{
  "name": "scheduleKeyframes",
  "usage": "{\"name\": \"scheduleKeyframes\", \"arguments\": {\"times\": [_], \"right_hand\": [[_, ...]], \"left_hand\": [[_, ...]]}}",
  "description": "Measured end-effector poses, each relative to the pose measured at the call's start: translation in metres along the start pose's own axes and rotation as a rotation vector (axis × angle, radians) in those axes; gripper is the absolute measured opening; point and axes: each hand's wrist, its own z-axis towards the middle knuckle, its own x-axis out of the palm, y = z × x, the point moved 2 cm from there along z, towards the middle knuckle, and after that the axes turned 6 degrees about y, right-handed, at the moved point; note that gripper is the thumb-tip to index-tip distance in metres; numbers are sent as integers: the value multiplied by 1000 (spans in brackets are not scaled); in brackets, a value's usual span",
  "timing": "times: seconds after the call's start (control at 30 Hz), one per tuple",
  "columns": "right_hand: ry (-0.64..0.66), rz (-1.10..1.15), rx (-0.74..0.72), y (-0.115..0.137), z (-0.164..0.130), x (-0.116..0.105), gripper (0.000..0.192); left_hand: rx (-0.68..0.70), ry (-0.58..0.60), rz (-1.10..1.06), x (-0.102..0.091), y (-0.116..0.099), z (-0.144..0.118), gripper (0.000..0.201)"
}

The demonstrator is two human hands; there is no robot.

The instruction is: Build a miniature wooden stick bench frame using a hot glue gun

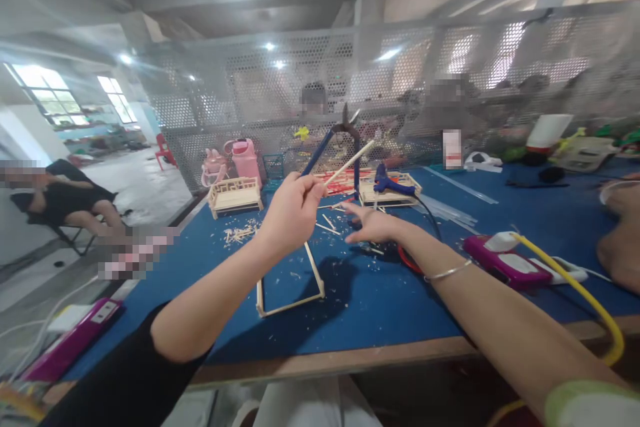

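My left hand [293,212] is raised over the blue table [380,307] and pinches a thin wooden stick [350,161] that points up and to the right. Blue-handled cutters [345,128] stand just behind it, one handle running down to this hand; I cannot tell whether it holds them. My right hand [369,223], with a bracelet on its wrist, hovers low over the table with fingers spread and nothing in it, close to the other handle. Below both hands lies a U-shaped frame of sticks [290,290] among wood chips.
A small wooden bench [235,195] and a pink bottle [246,159] stand at the back left. A blue glue gun [387,181] rests on another wooden piece. A pink power strip [505,263] with a yellow cable [575,287] lies right, beside another person's hand [620,240]. A mesh partition closes the far side.
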Motion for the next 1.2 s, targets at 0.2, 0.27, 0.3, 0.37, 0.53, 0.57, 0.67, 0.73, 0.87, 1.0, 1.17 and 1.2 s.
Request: {"name": "scheduleKeyframes", "arguments": {"times": [0.2,0.27,0.3,0.37,0.53,0.57,0.67,0.73,0.87,1.0,1.17,1.2], "right_hand": [[-154,45,-3,-22,11,-1,24],[-173,94,-17,-20,7,-4,45],[-164,178,-43,-17,4,-5,56],[-82,480,-126,-7,-5,-6,60],[313,1082,-269,20,-23,8,52],[354,1114,-279,24,-25,12,54],[404,1218,-295,28,-27,18,57],[404,1296,-296,28,-27,19,59],[402,1400,-273,26,-26,20,67],[425,1399,-268,29,-26,23,61],[349,1264,-335,31,-26,14,63],[303,1196,-327,28,-25,12,67]], "left_hand": [[-101,8,-47,2,26,3,23],[-122,14,-95,5,30,1,22],[-128,27,-119,6,31,0,22],[-141,62,-168,11,29,-2,23],[-274,121,-440,31,23,-6,21],[-309,137,-513,37,23,-6,21],[-345,199,-676,49,21,-4,23],[-352,270,-710,54,21,-3,25],[-393,374,-700,58,25,-6,31],[-354,490,-635,58,23,-13,35],[-550,353,-809,46,23,-12,26],[-599,288,-803,42,27,-10,23]]}}
